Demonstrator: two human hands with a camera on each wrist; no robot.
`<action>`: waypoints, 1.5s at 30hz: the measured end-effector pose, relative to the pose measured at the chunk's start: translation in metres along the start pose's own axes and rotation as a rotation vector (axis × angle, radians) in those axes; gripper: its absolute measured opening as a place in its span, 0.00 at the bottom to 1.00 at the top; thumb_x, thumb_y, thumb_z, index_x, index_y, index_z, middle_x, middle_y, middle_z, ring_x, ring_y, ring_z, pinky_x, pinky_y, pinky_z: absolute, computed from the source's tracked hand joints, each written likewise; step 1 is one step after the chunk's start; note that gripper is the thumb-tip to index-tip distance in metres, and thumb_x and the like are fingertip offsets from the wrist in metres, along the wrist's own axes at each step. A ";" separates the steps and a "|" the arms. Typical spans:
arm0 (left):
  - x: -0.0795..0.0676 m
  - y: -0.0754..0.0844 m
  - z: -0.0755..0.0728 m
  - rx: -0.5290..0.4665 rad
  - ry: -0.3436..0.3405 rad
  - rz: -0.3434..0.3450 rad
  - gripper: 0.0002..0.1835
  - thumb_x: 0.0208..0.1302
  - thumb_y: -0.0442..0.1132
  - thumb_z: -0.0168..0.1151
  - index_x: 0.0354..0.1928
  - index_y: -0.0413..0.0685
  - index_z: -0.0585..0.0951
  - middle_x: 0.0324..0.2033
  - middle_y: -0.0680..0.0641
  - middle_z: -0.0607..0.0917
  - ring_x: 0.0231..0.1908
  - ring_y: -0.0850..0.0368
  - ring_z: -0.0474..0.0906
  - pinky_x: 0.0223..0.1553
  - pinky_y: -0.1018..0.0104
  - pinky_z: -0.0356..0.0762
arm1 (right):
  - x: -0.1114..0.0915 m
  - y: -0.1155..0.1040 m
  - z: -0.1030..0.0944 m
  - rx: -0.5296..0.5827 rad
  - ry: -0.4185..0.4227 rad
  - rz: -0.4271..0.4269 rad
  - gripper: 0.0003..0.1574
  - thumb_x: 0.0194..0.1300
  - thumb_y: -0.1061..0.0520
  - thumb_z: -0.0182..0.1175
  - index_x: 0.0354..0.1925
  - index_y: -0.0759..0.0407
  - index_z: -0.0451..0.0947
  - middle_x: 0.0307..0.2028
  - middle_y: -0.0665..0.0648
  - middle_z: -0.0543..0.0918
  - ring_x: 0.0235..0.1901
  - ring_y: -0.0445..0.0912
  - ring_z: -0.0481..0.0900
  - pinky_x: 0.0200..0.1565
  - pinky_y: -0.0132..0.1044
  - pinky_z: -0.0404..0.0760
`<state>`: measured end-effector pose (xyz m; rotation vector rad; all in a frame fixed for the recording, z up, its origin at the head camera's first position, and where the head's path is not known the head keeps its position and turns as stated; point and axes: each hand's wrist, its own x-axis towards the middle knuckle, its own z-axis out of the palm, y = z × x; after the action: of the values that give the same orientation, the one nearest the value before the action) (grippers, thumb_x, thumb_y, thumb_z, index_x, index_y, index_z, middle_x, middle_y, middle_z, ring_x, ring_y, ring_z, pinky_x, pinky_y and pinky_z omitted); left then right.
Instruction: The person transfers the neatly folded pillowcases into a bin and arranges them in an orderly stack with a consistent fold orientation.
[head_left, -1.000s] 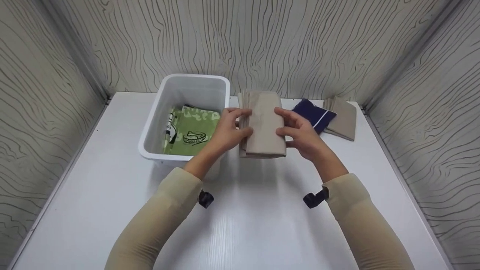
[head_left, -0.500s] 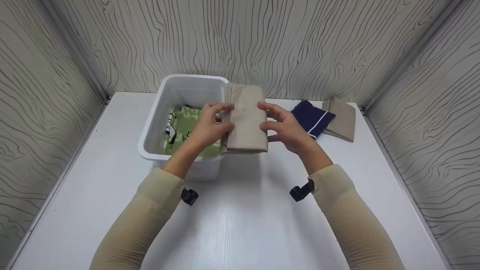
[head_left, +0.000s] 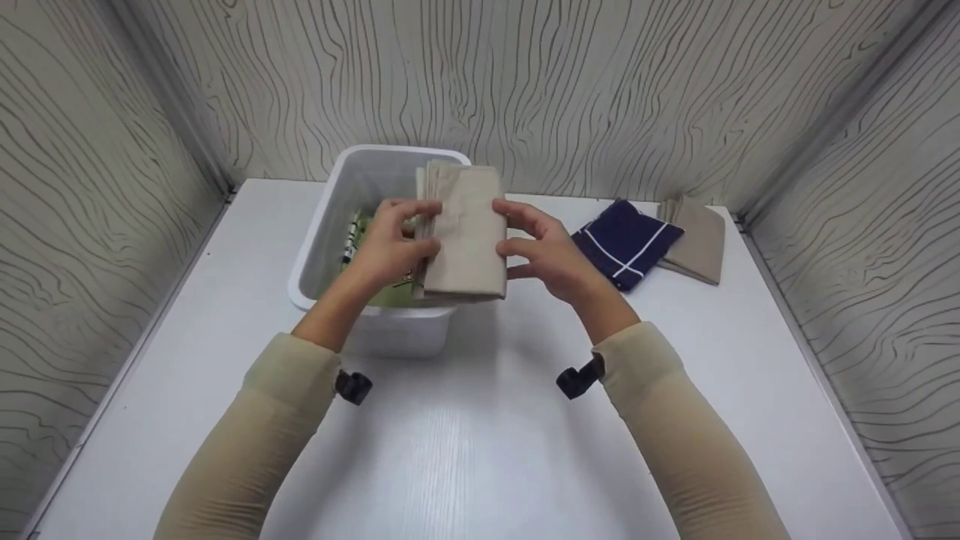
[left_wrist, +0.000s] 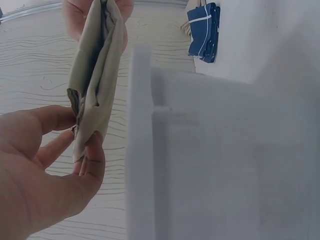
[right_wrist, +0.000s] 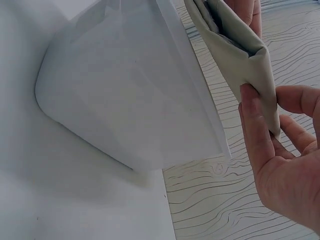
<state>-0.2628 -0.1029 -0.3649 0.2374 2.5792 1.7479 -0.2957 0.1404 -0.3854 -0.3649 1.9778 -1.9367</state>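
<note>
Both hands hold a folded beige cloth above the right rim of a white plastic bin. The left hand pinches its layered left edge, thumb nearer me than the index finger. On the opposite, folded edge, the right hand grips with thumb and fingers. In the left wrist view the cloth appears edge-on, its layers showing, higher than the bin's rim. Inside the bin lies a green printed cloth, mostly hidden behind the left hand and the beige cloth.
To the right on the white table lies a navy cloth with white lines. It partly overlaps another folded beige cloth. Wood-patterned panels enclose the table at the back and both sides.
Both hands have carried the folded beige cloth leftward, from beside the bin to over its right side. It now covers more of the green cloth. The view has shifted slightly.
</note>
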 end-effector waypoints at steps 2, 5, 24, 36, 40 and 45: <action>0.000 -0.002 -0.004 0.008 0.004 -0.009 0.28 0.57 0.30 0.63 0.62 0.47 0.76 0.62 0.41 0.63 0.54 0.41 0.78 0.47 0.56 0.84 | 0.002 0.000 0.004 0.002 0.001 0.001 0.39 0.60 0.67 0.62 0.68 0.49 0.66 0.65 0.56 0.68 0.59 0.54 0.73 0.43 0.52 0.85; -0.001 -0.004 -0.008 0.012 0.010 -0.009 0.28 0.57 0.29 0.63 0.62 0.46 0.76 0.62 0.40 0.63 0.53 0.40 0.78 0.47 0.55 0.84 | 0.004 0.002 0.010 -0.001 0.008 0.008 0.39 0.60 0.66 0.62 0.68 0.49 0.67 0.65 0.56 0.69 0.60 0.54 0.73 0.44 0.52 0.85; 0.005 -0.017 -0.029 0.058 -0.020 -0.036 0.27 0.61 0.29 0.61 0.64 0.46 0.73 0.65 0.40 0.61 0.60 0.36 0.72 0.52 0.50 0.81 | 0.023 0.002 0.035 -0.016 0.055 0.051 0.40 0.60 0.68 0.60 0.69 0.52 0.65 0.66 0.57 0.66 0.58 0.55 0.76 0.43 0.49 0.86; 0.013 -0.020 -0.041 0.109 -0.015 -0.033 0.27 0.61 0.29 0.59 0.64 0.46 0.73 0.64 0.38 0.63 0.63 0.34 0.69 0.55 0.46 0.78 | 0.036 0.000 0.052 -0.070 0.131 0.057 0.38 0.59 0.67 0.61 0.66 0.47 0.68 0.63 0.53 0.69 0.55 0.53 0.79 0.40 0.45 0.87; 0.014 -0.026 -0.042 0.115 -0.003 -0.013 0.27 0.61 0.29 0.60 0.64 0.46 0.74 0.64 0.38 0.64 0.63 0.35 0.69 0.57 0.46 0.77 | 0.037 -0.001 0.056 -0.107 0.143 0.062 0.40 0.58 0.66 0.61 0.67 0.46 0.67 0.63 0.53 0.68 0.53 0.53 0.80 0.40 0.43 0.87; 0.015 -0.032 -0.044 0.141 0.006 -0.018 0.27 0.61 0.31 0.59 0.64 0.48 0.74 0.64 0.39 0.64 0.64 0.38 0.68 0.58 0.45 0.75 | 0.039 -0.001 0.061 -0.157 0.140 0.037 0.40 0.58 0.65 0.61 0.67 0.46 0.67 0.64 0.53 0.68 0.53 0.52 0.79 0.40 0.41 0.87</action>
<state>-0.2860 -0.1530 -0.3770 0.2111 2.7030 1.5648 -0.3054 0.0683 -0.3874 -0.2359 2.2164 -1.8349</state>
